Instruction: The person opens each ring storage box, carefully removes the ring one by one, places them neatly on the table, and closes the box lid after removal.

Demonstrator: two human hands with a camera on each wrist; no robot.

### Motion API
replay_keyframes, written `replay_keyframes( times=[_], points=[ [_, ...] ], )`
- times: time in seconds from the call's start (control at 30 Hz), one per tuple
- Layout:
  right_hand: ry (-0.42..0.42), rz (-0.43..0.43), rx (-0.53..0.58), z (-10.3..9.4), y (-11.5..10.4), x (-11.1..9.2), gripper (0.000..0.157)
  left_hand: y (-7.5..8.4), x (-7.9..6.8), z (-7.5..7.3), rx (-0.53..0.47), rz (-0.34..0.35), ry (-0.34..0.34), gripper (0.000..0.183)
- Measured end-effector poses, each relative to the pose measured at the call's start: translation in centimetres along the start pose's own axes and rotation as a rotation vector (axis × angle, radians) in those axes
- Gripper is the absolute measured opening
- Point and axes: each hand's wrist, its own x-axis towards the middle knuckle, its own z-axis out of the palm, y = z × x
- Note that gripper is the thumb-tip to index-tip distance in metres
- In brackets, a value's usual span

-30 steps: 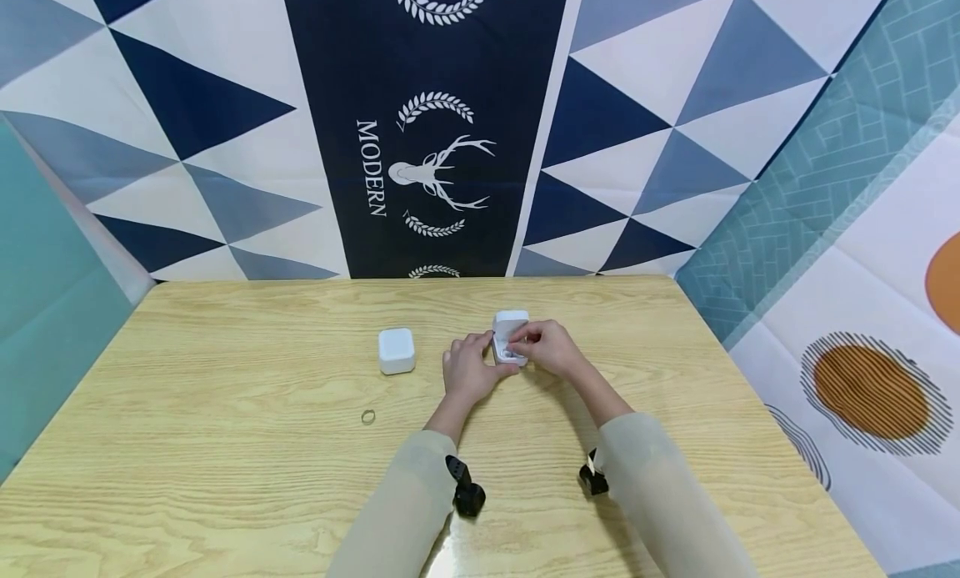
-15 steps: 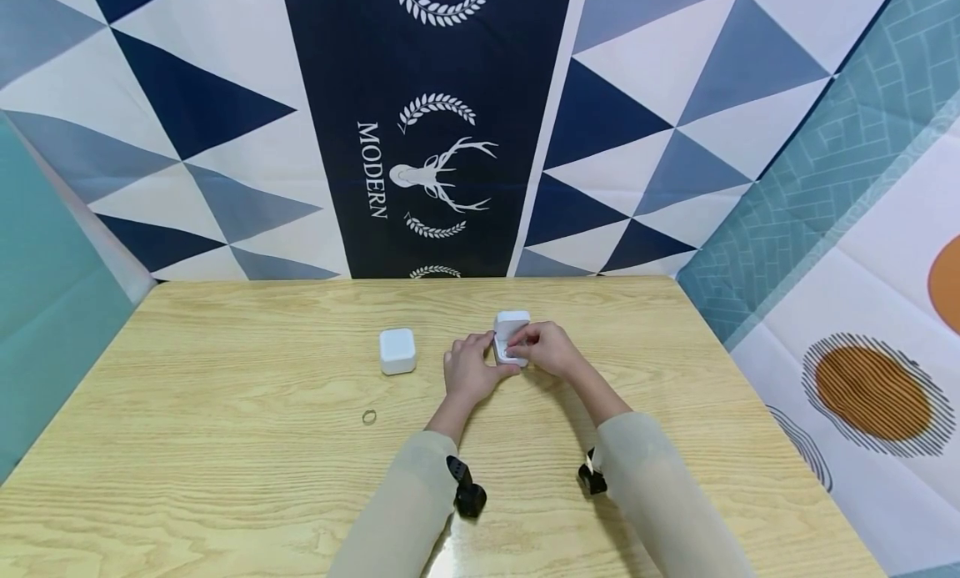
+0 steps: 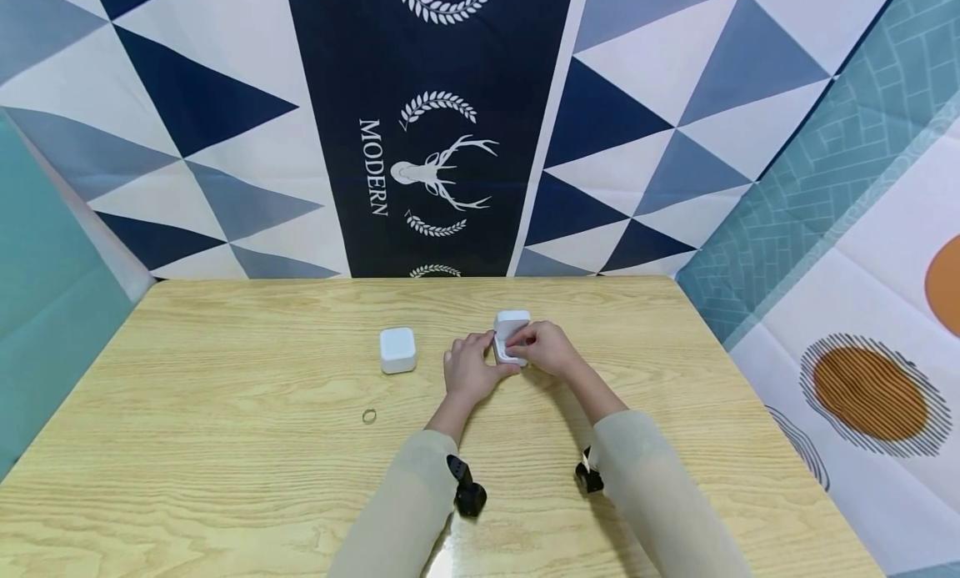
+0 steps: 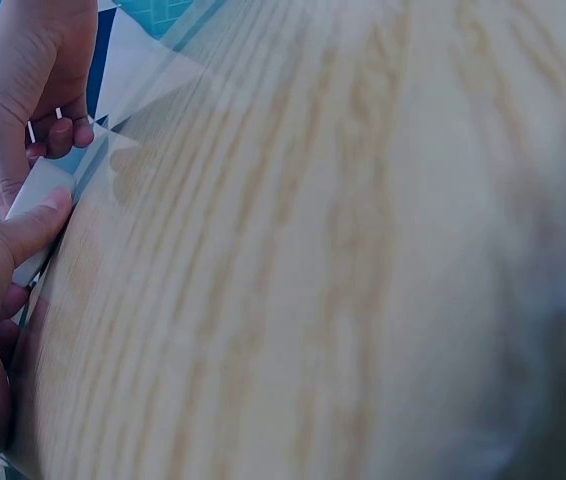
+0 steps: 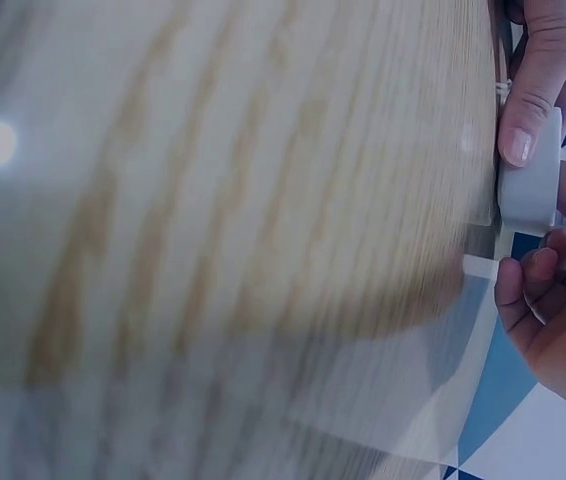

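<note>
A small white ring box (image 3: 512,321) stands on the table with its lid raised. My left hand (image 3: 468,369) grips its base, thumb along the front and fingers at the left side. In the left wrist view the left thumb (image 4: 38,225) lies on the box's white wall (image 4: 43,180). My right hand (image 3: 549,347) reaches in from the right, thumb and forefinger close together inside the box; whatever lies at their tips is hidden. The right wrist view shows the right hand's other fingers (image 5: 543,280) loosely curled beside the box (image 5: 531,190).
Left of the hands stands a second white box (image 3: 397,350), lid down. A thin metal ring (image 3: 369,415) lies on the wooden table (image 3: 225,444) nearer to me. A patterned cloth (image 3: 435,169) hangs behind the table's far edge.
The right fingertips shift very slightly within the box, and the right forearm edges a little to the left. The left hand keeps its grip on the ring box.
</note>
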Motion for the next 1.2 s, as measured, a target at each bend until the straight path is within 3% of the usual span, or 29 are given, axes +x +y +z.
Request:
replay_keyframes(
  times=[0.5,0.87,1.2],
  points=[
    [0.002,-0.032,-0.027,-0.02,-0.23,-0.22,0.011,0.0,0.0,0.05,0.035,0.022,0.01,0.078],
    [0.012,-0.016,0.045,-0.07,-0.1,-0.36,0.015,-0.15,0.03,0.16,0.025,0.019,0.02,0.078],
    [0.029,-0.03,0.038,-0.56,-0.36,-0.75,0.014,-0.11,0.05,0.21,0.034,0.023,0.025,0.078]
  ],
)
